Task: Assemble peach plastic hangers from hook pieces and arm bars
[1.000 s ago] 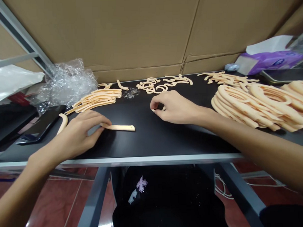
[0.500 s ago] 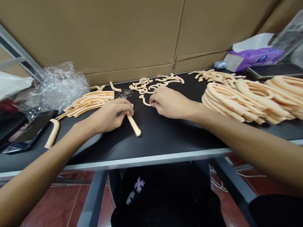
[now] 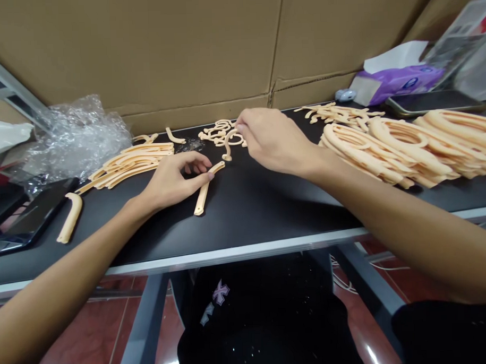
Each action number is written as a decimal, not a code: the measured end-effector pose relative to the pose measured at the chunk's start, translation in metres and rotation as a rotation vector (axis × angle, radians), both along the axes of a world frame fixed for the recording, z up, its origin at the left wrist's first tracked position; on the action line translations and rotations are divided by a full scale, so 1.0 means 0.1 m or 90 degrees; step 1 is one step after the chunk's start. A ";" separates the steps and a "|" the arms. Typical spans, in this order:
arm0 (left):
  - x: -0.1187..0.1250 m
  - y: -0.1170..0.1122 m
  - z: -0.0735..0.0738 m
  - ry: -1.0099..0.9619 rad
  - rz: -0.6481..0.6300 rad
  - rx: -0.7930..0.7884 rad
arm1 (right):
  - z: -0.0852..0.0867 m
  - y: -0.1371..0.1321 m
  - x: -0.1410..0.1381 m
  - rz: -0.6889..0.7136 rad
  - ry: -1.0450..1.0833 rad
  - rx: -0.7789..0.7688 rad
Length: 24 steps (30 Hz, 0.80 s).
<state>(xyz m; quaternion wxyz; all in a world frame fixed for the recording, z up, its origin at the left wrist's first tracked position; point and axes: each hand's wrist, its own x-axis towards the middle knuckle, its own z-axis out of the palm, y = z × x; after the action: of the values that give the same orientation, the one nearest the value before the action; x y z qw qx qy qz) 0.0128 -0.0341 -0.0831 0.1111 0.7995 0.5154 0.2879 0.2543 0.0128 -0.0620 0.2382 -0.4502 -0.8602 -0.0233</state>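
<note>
My left hand (image 3: 181,176) has its thumb on a pale, peach-coloured plastic strip (image 3: 203,196), which slants over the black desk with its hollow side showing and a small hole near its lower end. The fingers curl loosely beyond the thumb; the contact under them is partly hidden. To its right, my right hand (image 3: 271,138) pinches a small curved hook-like piece (image 3: 227,145) of the same colour, its lower end hanging above the desk. Just behind lies a loose heap of small curved pieces (image 3: 215,132), partly covered by my right hand.
Stacked strips (image 3: 134,159), one curved piece (image 3: 70,217), a dark phone (image 3: 32,216) and crumpled clear plastic (image 3: 77,134) lie on the left. On the right are large oval-looped pieces (image 3: 389,150), thin pieces (image 3: 340,115) and a purple tissue pack (image 3: 399,83). Cardboard (image 3: 182,51) stands behind.
My right hand has lifted the small curved piece off the desk. The strip at my left hand has turned, its near end swinging left, and my left fingers have loosened. The view has shifted slightly.
</note>
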 end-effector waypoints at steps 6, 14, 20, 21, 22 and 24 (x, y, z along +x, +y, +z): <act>0.05 -0.01 -0.01 -0.077 0.005 0.055 | 0.02 -0.06 -0.05 0.085 0.078 -0.035; 0.03 -0.05 0.03 -0.008 0.019 0.074 | 0.01 -0.15 -0.15 0.159 0.148 -0.018; -0.05 -0.02 0.06 0.028 0.068 0.082 | -0.16 -0.07 -0.16 0.157 0.168 -0.060; -0.07 -0.01 0.05 0.028 0.075 0.080 | -0.18 -0.08 -0.17 0.179 0.166 -0.089; -0.09 0.00 0.03 0.027 0.081 0.078 | -0.20 -0.09 -0.19 0.193 0.169 -0.120; -0.11 0.02 0.02 0.023 0.086 0.077 | -0.20 -0.14 -0.23 0.202 0.181 -0.168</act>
<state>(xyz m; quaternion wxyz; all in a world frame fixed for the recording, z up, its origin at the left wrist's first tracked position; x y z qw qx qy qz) 0.0013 -0.0325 -0.0809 0.0337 0.7734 0.5514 0.3109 0.2308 -0.0011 -0.0822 0.2968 -0.3353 -0.8735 0.1909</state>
